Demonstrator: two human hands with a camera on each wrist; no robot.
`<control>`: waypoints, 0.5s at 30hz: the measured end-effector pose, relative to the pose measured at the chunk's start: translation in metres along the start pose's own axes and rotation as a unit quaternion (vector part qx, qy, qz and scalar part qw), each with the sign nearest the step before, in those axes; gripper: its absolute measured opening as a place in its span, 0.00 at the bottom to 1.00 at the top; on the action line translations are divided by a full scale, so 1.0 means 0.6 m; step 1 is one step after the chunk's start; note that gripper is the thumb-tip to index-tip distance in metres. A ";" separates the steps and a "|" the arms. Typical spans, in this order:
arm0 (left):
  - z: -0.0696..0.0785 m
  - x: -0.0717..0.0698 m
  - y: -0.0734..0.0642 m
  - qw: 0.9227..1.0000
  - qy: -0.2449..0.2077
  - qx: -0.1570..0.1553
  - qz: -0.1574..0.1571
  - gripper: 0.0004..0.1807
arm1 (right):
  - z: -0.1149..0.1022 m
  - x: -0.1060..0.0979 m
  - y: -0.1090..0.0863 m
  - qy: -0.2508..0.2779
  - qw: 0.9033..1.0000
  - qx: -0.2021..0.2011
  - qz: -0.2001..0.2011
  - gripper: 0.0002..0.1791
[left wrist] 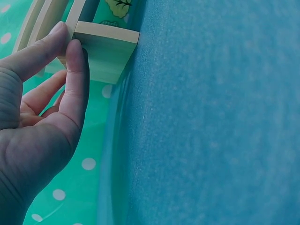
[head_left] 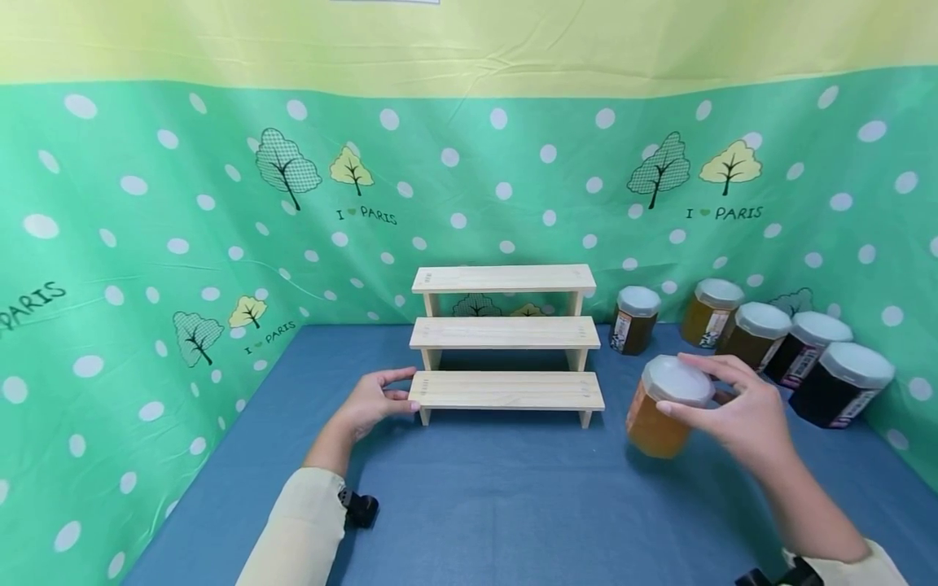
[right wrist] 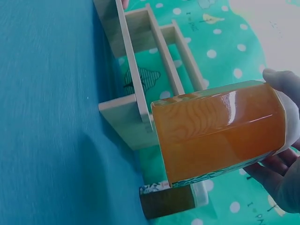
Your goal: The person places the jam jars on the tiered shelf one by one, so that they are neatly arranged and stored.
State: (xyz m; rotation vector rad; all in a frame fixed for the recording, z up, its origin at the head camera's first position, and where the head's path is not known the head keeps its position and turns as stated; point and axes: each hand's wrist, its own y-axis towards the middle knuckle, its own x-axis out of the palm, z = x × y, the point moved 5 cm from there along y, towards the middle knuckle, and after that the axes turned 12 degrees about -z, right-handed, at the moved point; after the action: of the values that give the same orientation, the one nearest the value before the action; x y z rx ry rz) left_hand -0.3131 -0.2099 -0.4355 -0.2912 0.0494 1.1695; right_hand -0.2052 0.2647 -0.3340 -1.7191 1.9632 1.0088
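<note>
My right hand [head_left: 743,411] holds an octagonal jar of orange honey-like contents [head_left: 657,419] by its white lid [head_left: 677,381], thumb on one side and fingers on the other. The jar tilts a little to the right of a three-step wooden display stand [head_left: 506,391], with its orange side filling much of the right wrist view. At the stand's left end, my left hand [head_left: 375,403] pinches the edge of the lowest step. In the left wrist view, its thumb and forefinger [left wrist: 75,89] meet at that board's corner.
On the blue cloth [head_left: 469,505] at the back right stand several more white-lidded jars: a brown one [head_left: 633,330] near the stand, an amber one [head_left: 705,321], and darker ones [head_left: 839,395] farther right. A green dotted curtain [head_left: 506,187] hangs behind and on both sides.
</note>
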 end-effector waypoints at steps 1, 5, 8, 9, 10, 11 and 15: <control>0.000 0.000 0.001 1.000 0.000 0.000 0.000 0.39 | -0.002 0.002 0.001 0.000 1.000 -0.002 -0.001 0.36; 0.000 0.000 0.001 1.000 0.001 0.000 0.002 0.39 | -0.014 0.014 0.004 0.007 1.000 -0.018 -0.006 0.35; -0.001 0.000 0.002 1.000 -0.001 0.000 0.001 0.39 | -0.025 0.022 0.006 0.008 1.000 -0.028 -0.011 0.35; -0.001 0.000 0.002 1.000 0.000 0.000 0.000 0.39 | -0.028 0.024 0.006 0.008 0.999 -0.031 -0.013 0.35; -0.001 0.000 0.002 1.000 -0.001 0.001 0.000 0.39 | -0.032 0.027 0.007 0.011 0.999 -0.037 -0.014 0.34; -0.001 0.000 0.001 1.000 0.000 0.001 -0.001 0.39 | -0.035 0.029 0.008 0.012 0.999 -0.039 -0.016 0.34; 0.000 0.000 0.000 1.000 -0.001 0.003 -0.003 0.39 | -0.050 0.042 0.012 0.033 0.998 -0.056 -0.027 0.34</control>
State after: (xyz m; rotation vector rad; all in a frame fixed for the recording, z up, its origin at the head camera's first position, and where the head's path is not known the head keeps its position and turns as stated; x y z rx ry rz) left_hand -0.3129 -0.2096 -0.4354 -0.2850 0.0504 1.1637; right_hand -0.2114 0.2261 -0.3279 -1.8774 1.9236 1.0734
